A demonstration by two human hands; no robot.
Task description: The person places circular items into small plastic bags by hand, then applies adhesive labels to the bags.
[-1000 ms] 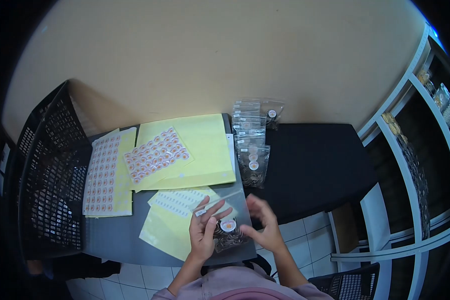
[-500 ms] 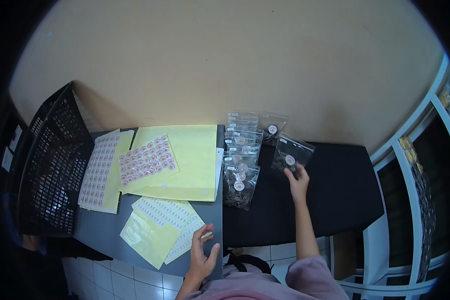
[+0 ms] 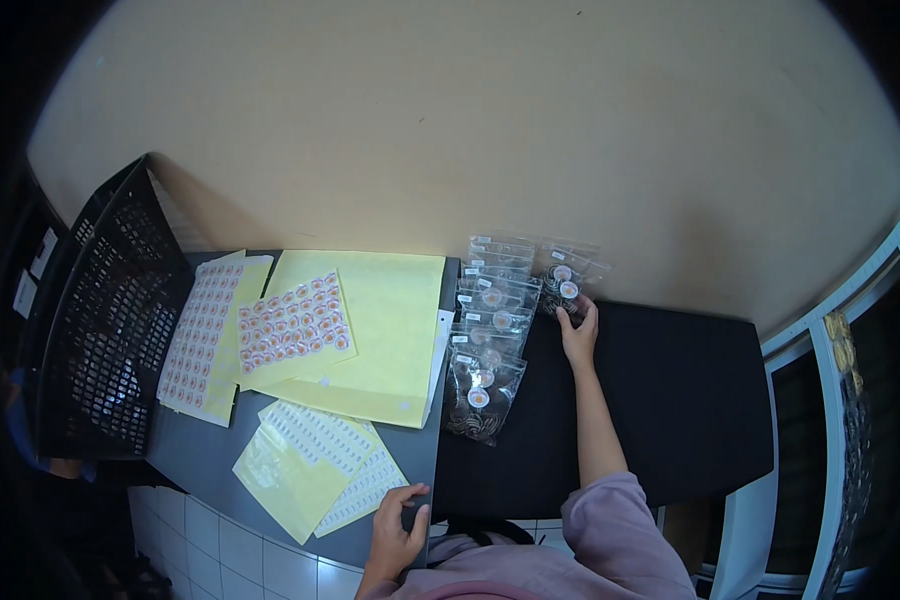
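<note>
My right hand (image 3: 580,332) is at the far edge of the black surface, its thumb and fingers closed on the lower end of a clear zip bag (image 3: 568,290). That bag holds small dark pieces and carries a round white sticker with an orange centre. It lies over another similar bag, whose sticker shows just above. To the left is an overlapping row of the same bags (image 3: 486,385). My left hand (image 3: 400,528) rests near the front edge of the grey table, fingers curved and apart from the thumb, holding nothing. Close to it are sheets of small printed labels (image 3: 365,490).
On the grey table lie sheets of round stickers (image 3: 295,322) over large yellow backing sheets (image 3: 395,330). A black perforated basket (image 3: 120,320) stands at the left. The black surface (image 3: 680,400) extends rightward toward a white frame (image 3: 840,440). A wall rises behind.
My right hand has carried the zip bag left and away from me, onto the other bag by the wall. My left hand has shifted slightly toward me and stays empty.
</note>
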